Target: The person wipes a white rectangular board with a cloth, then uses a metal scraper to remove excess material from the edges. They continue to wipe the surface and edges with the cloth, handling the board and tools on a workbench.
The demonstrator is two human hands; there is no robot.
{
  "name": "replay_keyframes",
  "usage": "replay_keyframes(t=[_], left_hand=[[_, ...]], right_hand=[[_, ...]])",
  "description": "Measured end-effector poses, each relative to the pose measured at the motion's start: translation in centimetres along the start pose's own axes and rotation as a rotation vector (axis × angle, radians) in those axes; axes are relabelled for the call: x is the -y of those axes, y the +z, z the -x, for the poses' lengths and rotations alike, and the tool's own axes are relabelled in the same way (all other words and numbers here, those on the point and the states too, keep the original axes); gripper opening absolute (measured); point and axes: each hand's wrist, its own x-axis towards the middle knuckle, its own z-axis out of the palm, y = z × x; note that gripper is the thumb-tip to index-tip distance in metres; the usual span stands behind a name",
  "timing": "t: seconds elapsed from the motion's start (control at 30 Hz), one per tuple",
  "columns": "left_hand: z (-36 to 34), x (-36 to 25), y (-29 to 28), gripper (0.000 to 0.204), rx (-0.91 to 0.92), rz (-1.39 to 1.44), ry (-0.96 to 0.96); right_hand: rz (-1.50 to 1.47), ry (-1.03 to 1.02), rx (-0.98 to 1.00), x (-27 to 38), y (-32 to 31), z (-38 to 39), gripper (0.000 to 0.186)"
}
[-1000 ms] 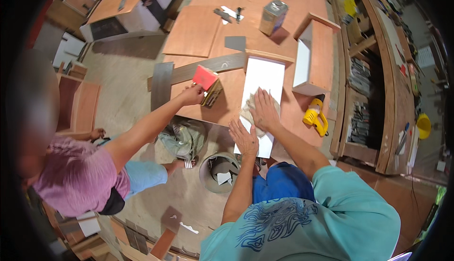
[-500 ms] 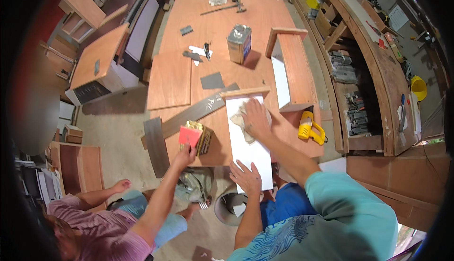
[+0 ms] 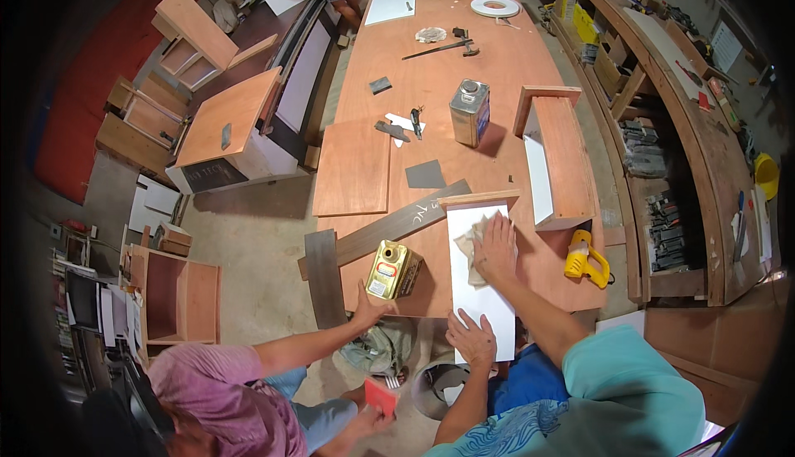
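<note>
A white board point(image 3: 485, 304) with a wooden strip point(image 3: 479, 199) across its far end lies over the near edge of the wooden table. On its far half, my right hand point(image 3: 497, 252) presses a crumpled beige cloth point(image 3: 469, 250) against the white face. My left hand point(image 3: 472, 339), fingers spread, rests flat near the board's near end and holds nothing. Left of the board stands a gold tin point(image 3: 395, 270), touched at its side by a co-worker's hand point(image 3: 368, 308). That person's other hand point(image 3: 370, 420) holds a flat red piece point(image 3: 381, 396) below the table edge.
Right of the board are a wooden drawer-like box point(image 3: 563, 159) and a yellow power tool point(image 3: 586, 260). A metal can point(image 3: 469, 113), a hammer point(image 3: 468, 47) and grey strips point(image 3: 397, 217) lie farther off. A bucket point(image 3: 432, 391) stands below the table edge.
The whole view has shifted. The co-worker's red piece has dropped from beside the gold tin to below the table, and their other hand has reached the tin. My hands stay on the board.
</note>
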Motion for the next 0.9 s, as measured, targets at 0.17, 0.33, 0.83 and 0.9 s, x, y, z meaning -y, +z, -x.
replay_keyframes(t=[0.17,0.33,0.83,0.9], left_hand=[[0.1,0.0,0.0,0.060,-0.032,-0.023,0.036],[0.2,0.3,0.6,0.058,-0.063,-0.042,0.066],[0.4,0.1,1.0,0.057,-0.063,-0.117,0.070],[0.3,0.2,0.9,0.056,-0.056,-0.111,0.074]], right_hand=[[0.019,0.039,0.107,-0.8,-0.6,1.0,0.068],[0.041,0.131,-0.026,-0.6,0.8,-1.9,0.068],[0.002,-0.019,-0.002,-1.1,-0.2,-3.0,0.064],[0.146,-0.023,0.069,1.0,-0.3,-2.9,0.061]])
